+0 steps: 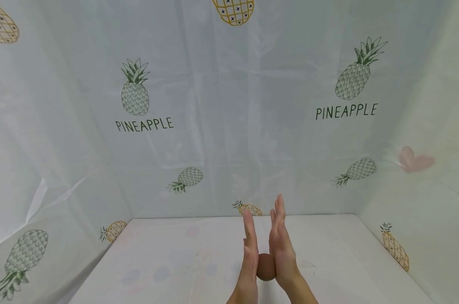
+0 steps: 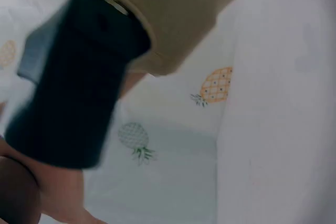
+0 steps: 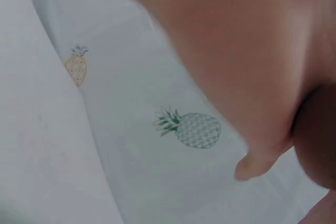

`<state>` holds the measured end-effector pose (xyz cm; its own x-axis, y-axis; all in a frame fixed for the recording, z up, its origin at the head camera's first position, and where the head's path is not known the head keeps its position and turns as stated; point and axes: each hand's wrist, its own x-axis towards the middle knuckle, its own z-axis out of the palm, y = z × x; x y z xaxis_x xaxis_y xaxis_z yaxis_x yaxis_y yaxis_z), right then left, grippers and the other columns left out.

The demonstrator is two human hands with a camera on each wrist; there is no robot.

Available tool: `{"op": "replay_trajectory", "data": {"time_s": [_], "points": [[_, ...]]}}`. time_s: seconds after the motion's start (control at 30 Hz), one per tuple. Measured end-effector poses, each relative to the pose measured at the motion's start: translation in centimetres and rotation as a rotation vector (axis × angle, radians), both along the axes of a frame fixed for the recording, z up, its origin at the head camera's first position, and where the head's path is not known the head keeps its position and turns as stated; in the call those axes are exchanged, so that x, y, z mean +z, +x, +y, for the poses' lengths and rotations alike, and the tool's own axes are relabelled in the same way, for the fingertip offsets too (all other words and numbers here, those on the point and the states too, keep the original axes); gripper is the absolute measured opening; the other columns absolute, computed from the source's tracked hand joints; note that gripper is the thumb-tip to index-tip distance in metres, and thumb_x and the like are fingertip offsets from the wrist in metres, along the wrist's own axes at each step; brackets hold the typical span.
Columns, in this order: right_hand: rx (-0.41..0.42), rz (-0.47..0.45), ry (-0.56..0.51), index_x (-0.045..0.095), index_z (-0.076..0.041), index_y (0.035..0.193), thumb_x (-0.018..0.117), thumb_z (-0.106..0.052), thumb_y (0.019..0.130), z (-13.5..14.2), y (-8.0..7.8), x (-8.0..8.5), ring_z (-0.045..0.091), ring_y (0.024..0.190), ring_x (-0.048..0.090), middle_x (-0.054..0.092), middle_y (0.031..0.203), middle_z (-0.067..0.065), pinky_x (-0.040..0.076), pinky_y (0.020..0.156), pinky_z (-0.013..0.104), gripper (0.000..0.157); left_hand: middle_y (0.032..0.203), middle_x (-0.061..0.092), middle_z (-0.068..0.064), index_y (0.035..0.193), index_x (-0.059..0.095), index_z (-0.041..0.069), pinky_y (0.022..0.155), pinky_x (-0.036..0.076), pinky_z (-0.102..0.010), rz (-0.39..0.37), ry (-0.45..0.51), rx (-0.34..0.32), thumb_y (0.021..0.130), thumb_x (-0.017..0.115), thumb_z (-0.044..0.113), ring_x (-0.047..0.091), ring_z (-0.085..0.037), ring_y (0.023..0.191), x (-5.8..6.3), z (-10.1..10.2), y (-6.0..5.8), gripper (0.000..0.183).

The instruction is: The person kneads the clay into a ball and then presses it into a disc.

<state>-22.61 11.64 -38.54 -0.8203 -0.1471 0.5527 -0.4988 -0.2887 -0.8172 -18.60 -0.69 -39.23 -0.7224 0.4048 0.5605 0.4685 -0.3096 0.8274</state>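
Observation:
Between my two palms is a smooth brown ball (image 1: 266,267), pressed from both sides near the heels of the hands. The left hand (image 1: 249,253) stands upright on its left with fingers straight and pointing away. On the other side the right hand (image 1: 283,249) mirrors it, its fingers also extended. Part of the brown ball (image 2: 18,190) shows at the lower left corner of the left wrist view. In the right wrist view the brown ball (image 3: 318,135) lies against the right palm at the right edge.
A white table (image 1: 168,253) lies under the hands. Pale sheeting printed with pineapples (image 1: 229,126) hangs behind it and along both sides. In the left wrist view, a dark device (image 2: 73,82) and a beige sleeve (image 2: 178,19) fill the upper left.

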Motion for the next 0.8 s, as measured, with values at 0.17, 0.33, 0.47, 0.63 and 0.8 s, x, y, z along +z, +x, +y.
{"op": "replay_trajectory", "data": {"time_s": [0.17,0.33,0.47,0.63,0.8], "points": [[0.073,-0.039,0.053,-0.014,-0.046,0.167,0.002,-0.044,0.114,-0.8,-0.2,-0.7,0.023,0.16,-0.028,-0.024,0.172,-0.023,-0.025,0.113,0.077,0.056,0.172,-0.028,0.021,0.167,-0.018,0.038,0.112,-0.037,-0.059,0.088,0.04,-0.012,0.113,-0.006,0.034,-0.034,-0.003,0.154,0.7,-0.7,-0.1,0.055],[0.189,-0.051,0.121,-0.019,-0.044,0.167,0.0,-0.044,0.113,-2.2,0.0,-1.3,0.027,0.159,-0.03,-0.029,0.17,-0.022,-0.024,0.112,0.079,0.057,0.173,-0.027,0.018,0.168,-0.017,0.035,0.118,-0.032,-0.048,0.131,0.061,0.081,0.112,-0.008,0.037,-0.03,-0.004,0.157,1.0,-1.7,-1.1,0.056],[0.19,-0.069,0.166,-0.014,-0.05,0.166,0.002,-0.042,0.115,-3.2,0.5,-1.7,0.029,0.161,-0.025,-0.026,0.171,-0.025,-0.022,0.113,0.08,0.054,0.174,-0.025,0.019,0.168,-0.017,0.034,0.116,-0.031,-0.06,0.133,0.066,0.176,0.112,-0.008,0.041,-0.026,-0.005,0.159,1.5,-2.6,-1.9,0.057],[0.194,-0.059,0.197,-0.015,-0.05,0.166,0.002,-0.039,0.115,-4.3,1.0,-1.7,0.031,0.161,-0.023,-0.026,0.171,-0.024,-0.021,0.112,0.081,0.054,0.174,-0.023,0.022,0.168,-0.014,0.037,0.119,-0.028,-0.06,0.104,0.083,0.268,0.111,-0.006,0.047,-0.024,-0.003,0.159,1.8,-3.6,-2.4,0.058],[0.213,-0.059,0.189,-0.014,-0.051,0.166,0.003,-0.039,0.115,-4.8,1.5,-1.6,0.026,0.161,-0.022,-0.027,0.171,-0.023,-0.019,0.112,0.082,0.055,0.173,-0.021,0.025,0.168,-0.013,0.042,0.12,-0.026,-0.063,0.062,0.078,0.341,0.111,-0.003,0.051,-0.024,-0.003,0.159,1.2,-4.4,-3.7,0.058]]}}
